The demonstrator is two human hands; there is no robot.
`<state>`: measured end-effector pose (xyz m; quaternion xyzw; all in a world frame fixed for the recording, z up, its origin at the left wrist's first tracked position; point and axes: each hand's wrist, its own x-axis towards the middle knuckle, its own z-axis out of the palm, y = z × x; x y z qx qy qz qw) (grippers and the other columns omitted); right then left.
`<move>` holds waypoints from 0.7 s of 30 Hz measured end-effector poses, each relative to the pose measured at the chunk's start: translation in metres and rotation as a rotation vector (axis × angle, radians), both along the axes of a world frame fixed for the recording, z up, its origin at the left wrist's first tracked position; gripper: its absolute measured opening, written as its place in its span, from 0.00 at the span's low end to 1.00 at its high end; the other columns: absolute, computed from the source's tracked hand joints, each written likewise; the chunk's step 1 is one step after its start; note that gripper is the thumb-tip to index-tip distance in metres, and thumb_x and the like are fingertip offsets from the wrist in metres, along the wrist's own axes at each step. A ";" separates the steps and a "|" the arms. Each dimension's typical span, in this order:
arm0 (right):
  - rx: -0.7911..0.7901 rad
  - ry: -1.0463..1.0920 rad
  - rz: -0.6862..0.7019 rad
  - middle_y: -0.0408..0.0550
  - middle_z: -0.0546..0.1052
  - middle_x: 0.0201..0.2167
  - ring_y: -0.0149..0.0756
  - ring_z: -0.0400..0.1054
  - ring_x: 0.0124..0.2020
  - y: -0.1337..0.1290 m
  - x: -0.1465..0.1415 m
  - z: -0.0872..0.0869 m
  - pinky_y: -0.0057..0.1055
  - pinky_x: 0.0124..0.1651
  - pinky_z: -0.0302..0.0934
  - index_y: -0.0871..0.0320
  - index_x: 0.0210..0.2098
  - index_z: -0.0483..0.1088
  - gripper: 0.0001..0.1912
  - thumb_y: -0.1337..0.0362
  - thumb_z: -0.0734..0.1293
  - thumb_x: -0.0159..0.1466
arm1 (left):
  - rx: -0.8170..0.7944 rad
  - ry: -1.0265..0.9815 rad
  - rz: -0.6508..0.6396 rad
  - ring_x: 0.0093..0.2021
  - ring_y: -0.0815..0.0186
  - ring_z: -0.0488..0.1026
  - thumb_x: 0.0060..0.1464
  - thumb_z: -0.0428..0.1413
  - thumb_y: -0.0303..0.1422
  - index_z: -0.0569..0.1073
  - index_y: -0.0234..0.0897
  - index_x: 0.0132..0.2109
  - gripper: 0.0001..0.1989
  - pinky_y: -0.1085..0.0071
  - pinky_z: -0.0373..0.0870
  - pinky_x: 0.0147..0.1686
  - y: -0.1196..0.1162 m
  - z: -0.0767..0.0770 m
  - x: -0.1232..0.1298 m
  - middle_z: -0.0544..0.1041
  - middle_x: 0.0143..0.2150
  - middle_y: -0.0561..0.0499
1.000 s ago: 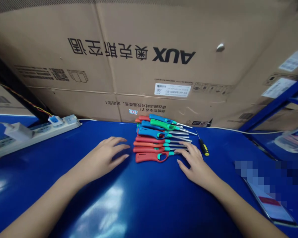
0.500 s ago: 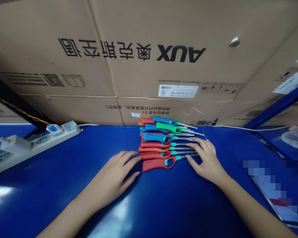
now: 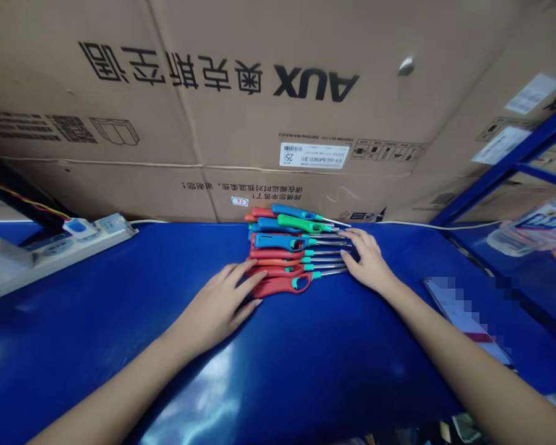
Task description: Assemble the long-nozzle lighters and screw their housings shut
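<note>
Several long-nosed gas lighters lie stacked side by side on the blue table, handles to the left and metal tubes to the right. Nearest me is a red lighter (image 3: pixel 278 285); a blue lighter (image 3: pixel 280 241) and a green lighter (image 3: pixel 301 222) lie farther back. My left hand (image 3: pixel 225 293) rests at the handle ends, fingers apart, its fingertips touching the red handles. At the tube tips, my right hand (image 3: pixel 367 259) is spread, its fingertips against the metal ends. Neither hand is closed round a lighter.
Behind the pile stands a large cardboard box (image 3: pixel 241 136). A power strip (image 3: pixel 74 247) with plugs lies on the left. To the right are a phone-like device (image 3: pixel 463 321), a blue metal frame (image 3: pixel 482 167) and a clear plastic container (image 3: pixel 509 241).
The camera view has shifted, with more showing on the right. My left fingers now reach over the red handle ends, and my right fingers sit at the tube tips.
</note>
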<state>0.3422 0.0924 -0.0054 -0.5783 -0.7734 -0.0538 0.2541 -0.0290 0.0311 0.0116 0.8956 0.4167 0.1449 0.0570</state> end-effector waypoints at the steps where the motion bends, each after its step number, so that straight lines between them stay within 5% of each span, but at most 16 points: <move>1: 0.004 -0.003 0.026 0.60 0.70 0.61 0.54 0.64 0.62 0.006 -0.006 0.004 0.56 0.64 0.58 0.57 0.60 0.67 0.22 0.58 0.60 0.68 | 0.002 -0.009 0.002 0.65 0.48 0.64 0.69 0.51 0.38 0.67 0.41 0.66 0.22 0.46 0.68 0.62 0.000 -0.002 0.002 0.64 0.70 0.39; 4: 0.036 0.004 0.082 0.62 0.68 0.62 0.60 0.59 0.65 0.028 -0.028 0.016 0.65 0.68 0.46 0.58 0.60 0.68 0.23 0.56 0.61 0.69 | 0.023 -0.036 0.011 0.67 0.47 0.62 0.69 0.50 0.39 0.66 0.42 0.67 0.22 0.45 0.67 0.63 0.000 -0.008 0.003 0.62 0.70 0.40; 8: -0.001 0.032 0.259 0.54 0.73 0.58 0.48 0.65 0.60 0.055 -0.061 0.020 0.49 0.64 0.60 0.54 0.61 0.67 0.23 0.54 0.61 0.70 | 0.021 -0.110 -0.008 0.66 0.48 0.64 0.69 0.51 0.38 0.67 0.44 0.67 0.22 0.45 0.68 0.63 0.000 -0.014 0.000 0.63 0.70 0.40; 11: -0.019 0.056 0.304 0.53 0.75 0.55 0.49 0.65 0.57 0.067 -0.081 0.014 0.51 0.64 0.60 0.54 0.60 0.68 0.22 0.54 0.61 0.70 | 0.000 -0.181 -0.030 0.65 0.49 0.66 0.68 0.53 0.37 0.67 0.43 0.66 0.22 0.47 0.70 0.62 -0.001 -0.015 -0.001 0.64 0.69 0.39; 21: -0.053 0.065 0.409 0.55 0.71 0.58 0.51 0.62 0.61 0.033 -0.093 0.011 0.57 0.66 0.58 0.49 0.61 0.71 0.21 0.56 0.61 0.71 | 0.054 -0.134 -0.062 0.58 0.51 0.70 0.66 0.56 0.38 0.70 0.39 0.62 0.20 0.50 0.72 0.56 -0.004 -0.004 0.001 0.69 0.60 0.38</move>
